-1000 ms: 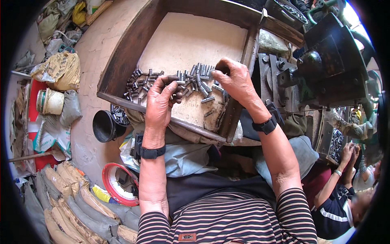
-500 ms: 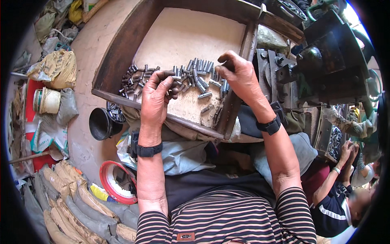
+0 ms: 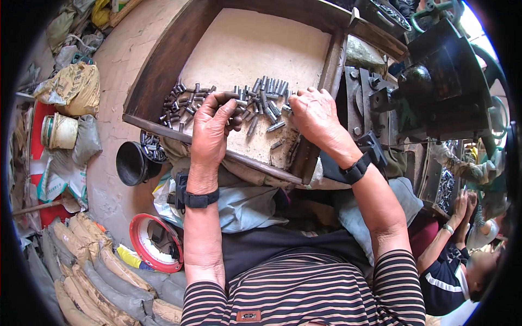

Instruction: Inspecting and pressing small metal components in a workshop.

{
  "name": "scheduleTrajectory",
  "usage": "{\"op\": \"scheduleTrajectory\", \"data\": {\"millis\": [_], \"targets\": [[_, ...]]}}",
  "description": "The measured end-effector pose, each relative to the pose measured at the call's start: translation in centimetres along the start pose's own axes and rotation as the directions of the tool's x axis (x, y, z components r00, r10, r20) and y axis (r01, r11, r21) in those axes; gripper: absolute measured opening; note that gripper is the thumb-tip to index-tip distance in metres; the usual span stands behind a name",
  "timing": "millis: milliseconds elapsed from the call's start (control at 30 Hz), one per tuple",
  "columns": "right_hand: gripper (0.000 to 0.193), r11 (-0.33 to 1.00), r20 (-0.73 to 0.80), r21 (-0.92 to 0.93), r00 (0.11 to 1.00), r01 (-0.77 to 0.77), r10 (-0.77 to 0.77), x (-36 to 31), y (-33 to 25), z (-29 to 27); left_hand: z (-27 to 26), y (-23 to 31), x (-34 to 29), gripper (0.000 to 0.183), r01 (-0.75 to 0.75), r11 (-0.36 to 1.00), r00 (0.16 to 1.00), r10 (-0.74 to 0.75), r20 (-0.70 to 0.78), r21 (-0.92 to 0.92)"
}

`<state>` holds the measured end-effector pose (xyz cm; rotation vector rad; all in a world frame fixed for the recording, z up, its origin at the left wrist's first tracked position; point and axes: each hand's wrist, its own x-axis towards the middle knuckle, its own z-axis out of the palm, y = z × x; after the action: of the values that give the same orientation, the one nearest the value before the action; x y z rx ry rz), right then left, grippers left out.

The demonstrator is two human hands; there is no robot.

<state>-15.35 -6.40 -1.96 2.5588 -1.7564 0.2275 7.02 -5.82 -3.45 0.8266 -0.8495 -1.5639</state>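
Observation:
A wooden tray (image 3: pixel 261 173) in front of me holds many short grey metal pins (image 3: pixel 182 103), heaped at its left and scattered across the middle. Over the heap's right side, my left hand (image 3: pixel 215 122) is closed, with a shiny metal pin (image 3: pixel 241 102) between thumb and fingers. My right hand (image 3: pixel 317 113) is at the tray's right side, knuckles up and fingers bent down. Its fingertips are pressed together on a pin (image 3: pixel 286 107) beside the upright row of pins (image 3: pixel 270 86); the hand hides most of that pin.
Left of the tray sits a black bucket (image 3: pixel 133 163) with more pins. A red-rimmed tub (image 3: pixel 144 261) and stacked sacks (image 3: pixel 92 266) lie lower left. Dark machinery (image 3: pixel 435 81) stands close on the right. Another person (image 3: pixel 448 261) works at the far right.
My right hand has come down and slightly left, its fingers closing onto a pin by the row. The left hand has barely moved and keeps its pinch.

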Motion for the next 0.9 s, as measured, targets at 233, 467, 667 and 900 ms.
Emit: {"op": "scheduleTrajectory", "data": {"millis": [233, 467, 667, 900], "targets": [[0.008, 1.0, -0.049, -0.008, 0.999, -0.024, 0.023, 0.1, -0.1, 0.7, -0.1, -0.2, 0.0, 0.011, -0.005, 1.0, 1.0, 0.005, -0.022, 0.003], [0.012, 0.999, -0.029, -0.042, 1.0, -0.006, 0.005, -0.3, -0.3, 0.7, -0.1, -0.2, 0.4, 0.009, 0.02, 0.996, 1.0, -0.02, -0.002, 0.089], [0.015, 0.957, -0.189, 0.282, 0.975, -0.063, 0.12, -0.8, 0.2, -0.8, -0.1, 0.0, 0.5, 0.01, 0.066, 0.991, 0.997, -0.069, 0.018, 0.118], [0.015, 0.478, 0.019, 0.873, 0.985, -0.1, 0.17, -2.6, -0.3, -3.3, 1.7, 0.8, -0.7, 0.011, 0.136, 0.988, 0.989, -0.14, 0.056, 0.069]]}}
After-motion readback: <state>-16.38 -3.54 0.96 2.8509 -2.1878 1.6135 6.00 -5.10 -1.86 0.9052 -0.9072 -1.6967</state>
